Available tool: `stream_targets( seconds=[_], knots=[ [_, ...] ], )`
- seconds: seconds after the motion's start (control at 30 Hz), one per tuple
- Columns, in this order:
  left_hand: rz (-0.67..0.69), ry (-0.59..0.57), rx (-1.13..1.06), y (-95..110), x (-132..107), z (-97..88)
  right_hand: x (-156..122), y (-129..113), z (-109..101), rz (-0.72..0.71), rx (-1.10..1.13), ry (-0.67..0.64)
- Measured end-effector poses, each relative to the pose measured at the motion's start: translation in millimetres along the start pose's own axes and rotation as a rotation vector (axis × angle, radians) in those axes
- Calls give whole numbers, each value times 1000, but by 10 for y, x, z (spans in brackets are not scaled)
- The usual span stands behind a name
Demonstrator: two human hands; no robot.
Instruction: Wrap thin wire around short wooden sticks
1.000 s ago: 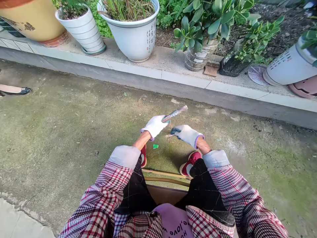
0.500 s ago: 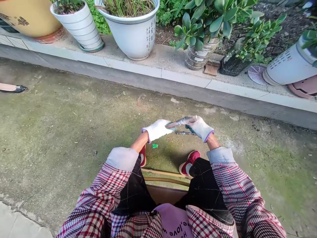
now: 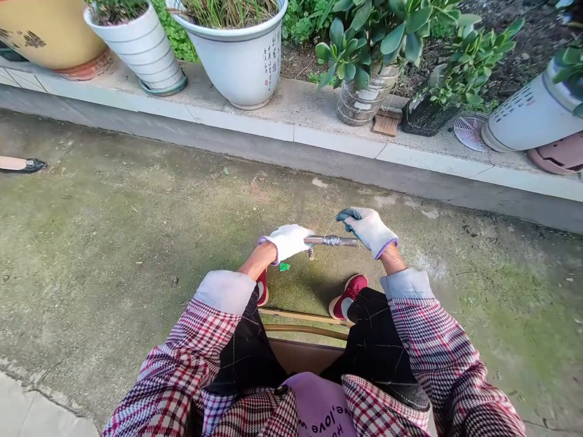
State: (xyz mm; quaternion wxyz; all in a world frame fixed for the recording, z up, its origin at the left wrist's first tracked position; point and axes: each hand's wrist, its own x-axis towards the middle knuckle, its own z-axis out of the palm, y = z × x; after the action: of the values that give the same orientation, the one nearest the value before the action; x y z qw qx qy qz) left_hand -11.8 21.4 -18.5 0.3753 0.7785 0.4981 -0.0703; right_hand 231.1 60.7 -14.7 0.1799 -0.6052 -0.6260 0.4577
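My left hand (image 3: 289, 241), in a white knit glove with a purple cuff, is closed around one end of a short brownish rod (image 3: 350, 241). Silvery wire (image 3: 331, 240) is wound in a coil about the rod's middle. From the coil a thin strand runs up to my right hand (image 3: 367, 229), gloved in white with dark fingertips. Its thumb and fingers are pinched together on that strand, just above the rod's free end. A small brownish piece (image 3: 310, 254) shows under the rod by my left hand; I cannot make out what it is.
Potted plants, among them a large white pot (image 3: 232, 60), line a tiled ledge (image 3: 255, 121) ahead. A green scrap (image 3: 285, 267) lies on the concrete ground (image 3: 136, 243) between my red shoes (image 3: 348, 296). Another person's black shoe (image 3: 34, 165) is at far left.
The rod has swung from tilted to nearly level in my left hand. My right hand has come off the rod's end and now sits slightly above it, pinching the strand.
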Motion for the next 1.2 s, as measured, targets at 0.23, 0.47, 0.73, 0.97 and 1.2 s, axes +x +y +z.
stream_targets(
  seconds=[0.23, 0.47, 0.73, 0.97, 1.2],
  knots=[
    [-83, 250, -485, -99, 17, -73, -102, -126, 446, 25, -104, -297],
    [-252, -1, 197, -236, 142, 19, -214, -179, 361, -136, -152, -232],
    [5, -17, -285, -9, 14, -2, 71, 74, 76, -14, -243, -133],
    [-157, 151, -313, -135, 39, -86, -159, -156, 449, -77, -330, -410],
    [-252, -35, 224, -175, 106, -16, -245, -256, 280, -115, -205, -256]
  ],
)
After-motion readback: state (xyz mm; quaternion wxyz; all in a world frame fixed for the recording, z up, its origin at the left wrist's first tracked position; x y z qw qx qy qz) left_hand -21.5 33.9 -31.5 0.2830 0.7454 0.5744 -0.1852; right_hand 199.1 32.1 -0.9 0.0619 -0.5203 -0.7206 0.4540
